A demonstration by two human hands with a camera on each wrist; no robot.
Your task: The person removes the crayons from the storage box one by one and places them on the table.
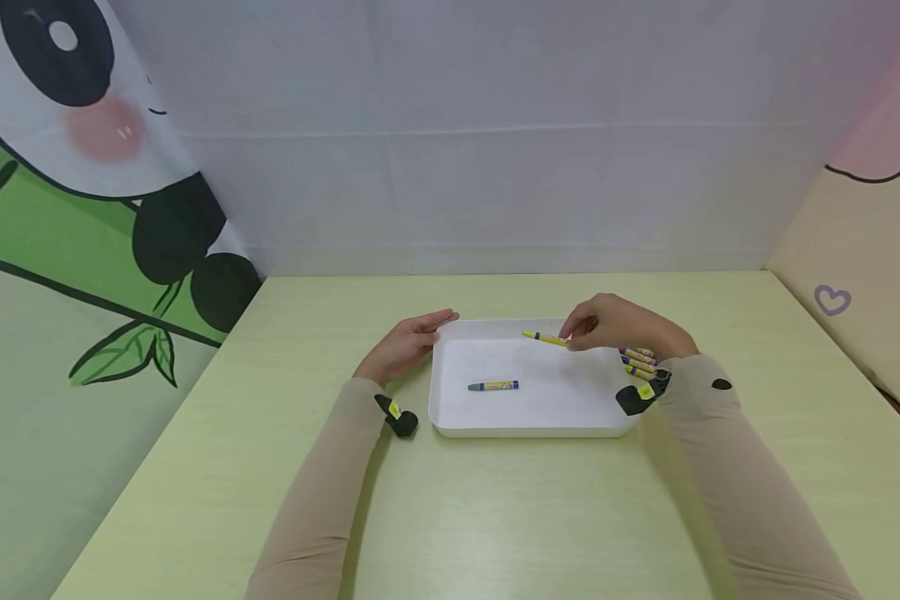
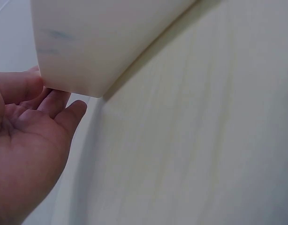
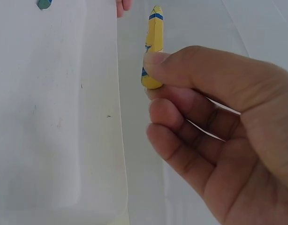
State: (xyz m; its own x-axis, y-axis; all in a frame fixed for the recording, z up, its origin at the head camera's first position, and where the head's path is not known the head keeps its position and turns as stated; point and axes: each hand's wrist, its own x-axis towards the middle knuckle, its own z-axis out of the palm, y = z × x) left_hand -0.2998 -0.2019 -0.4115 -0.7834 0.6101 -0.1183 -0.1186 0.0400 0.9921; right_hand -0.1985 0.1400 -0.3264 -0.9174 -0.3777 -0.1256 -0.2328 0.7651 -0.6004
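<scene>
A yellow crayon (image 1: 542, 337) is pinched near one end by the thumb and fingers of my right hand (image 1: 607, 323), above the far right part of a white tray (image 1: 555, 417). In the right wrist view the crayon (image 3: 156, 37) points away from the fingertips, its remaining fingers (image 3: 174, 145) curled loosely below. A green crayon (image 1: 493, 386) with a yellow and blue wrapper lies on the tray's floor. At the tray's far left corner, my left hand (image 1: 408, 342) holds the edge, thumb against the rim and fingers behind it, as the left wrist view also shows.
Several more crayons (image 1: 637, 360) lie bunched at the tray's right side, partly hidden by my right hand and wrist. The tray stands on a pale wooden table (image 1: 540, 517). A grey-white cloth wall (image 1: 495, 192) rises behind the table, with printed panels at both sides.
</scene>
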